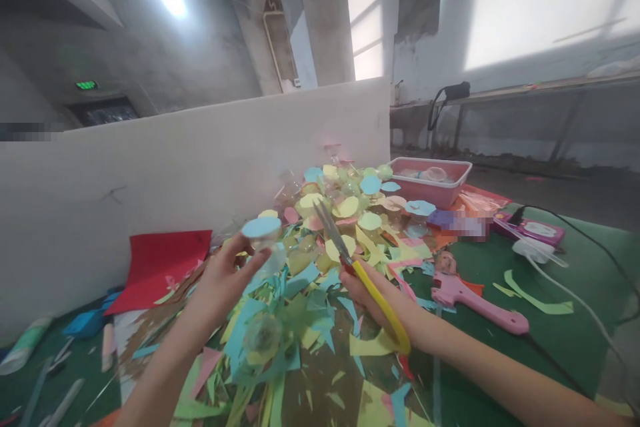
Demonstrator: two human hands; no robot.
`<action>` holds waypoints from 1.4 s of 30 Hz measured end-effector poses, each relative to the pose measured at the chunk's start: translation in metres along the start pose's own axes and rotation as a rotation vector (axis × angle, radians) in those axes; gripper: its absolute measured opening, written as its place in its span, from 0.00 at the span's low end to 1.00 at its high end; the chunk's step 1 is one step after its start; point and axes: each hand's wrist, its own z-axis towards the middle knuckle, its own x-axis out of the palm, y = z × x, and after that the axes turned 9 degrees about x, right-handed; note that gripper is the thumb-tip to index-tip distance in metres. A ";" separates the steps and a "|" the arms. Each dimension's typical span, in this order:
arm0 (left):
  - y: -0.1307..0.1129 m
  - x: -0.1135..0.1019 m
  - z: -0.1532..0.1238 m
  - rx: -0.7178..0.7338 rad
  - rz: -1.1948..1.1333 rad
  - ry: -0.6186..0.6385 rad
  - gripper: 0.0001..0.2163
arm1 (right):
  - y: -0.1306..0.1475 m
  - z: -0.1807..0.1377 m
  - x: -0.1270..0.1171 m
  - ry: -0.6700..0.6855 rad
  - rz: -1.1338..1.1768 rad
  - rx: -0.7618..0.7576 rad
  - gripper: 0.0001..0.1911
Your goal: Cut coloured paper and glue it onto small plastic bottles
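Note:
My left hand (234,272) is closed around a clear plastic cup (270,257) with a light blue paper disc (261,227) on its top. In my right hand (365,290) is a pair of scissors (373,300) with yellow handles. The blades point up and away from me, slightly parted, over the paper pieces. Beyond both hands is a pile of clear cups topped with blue, yellow and pink discs (349,207). Below my left hand another clear cup (263,339) sits on a blue paper sheet (237,353).
Coloured paper scraps (310,293) cover the middle of the green table (595,253). At the right lie a pink glue gun (480,303) and a white cable (590,317). A pink bin (435,190) stands at the back right. Red paper (160,263) lies left, before a white partition (200,160).

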 end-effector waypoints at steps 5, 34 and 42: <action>-0.014 0.006 -0.002 -0.164 -0.508 -0.142 0.20 | -0.010 0.002 0.000 0.035 -0.035 0.011 0.24; -0.019 0.029 -0.007 -0.054 -0.498 -0.278 0.21 | 0.022 -0.021 -0.009 0.236 -0.291 0.033 0.21; -0.024 0.034 -0.011 0.105 -0.368 -0.356 0.21 | 0.021 -0.022 -0.012 0.210 -0.449 0.021 0.25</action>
